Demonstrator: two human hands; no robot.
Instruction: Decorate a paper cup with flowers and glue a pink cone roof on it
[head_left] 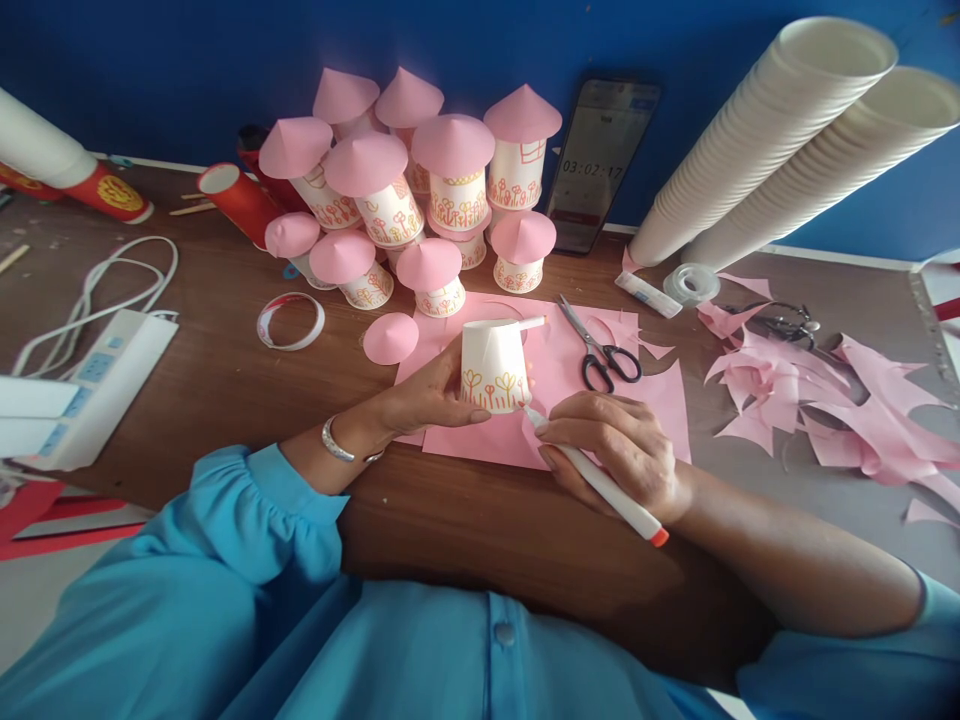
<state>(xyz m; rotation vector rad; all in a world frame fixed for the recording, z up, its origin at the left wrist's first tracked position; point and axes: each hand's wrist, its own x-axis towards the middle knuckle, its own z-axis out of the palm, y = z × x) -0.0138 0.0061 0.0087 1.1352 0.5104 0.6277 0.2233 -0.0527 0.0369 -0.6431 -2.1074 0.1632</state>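
Left hand (433, 398) curled round paper cup (491, 348); right hand (630, 450) gripping marker (611, 492), tip at cup's rim; scissors (592, 345) to right.

Left grip (431, 393) partly hidden behind the white cup (491, 358), pink scraps (900, 440) cropped at right edge
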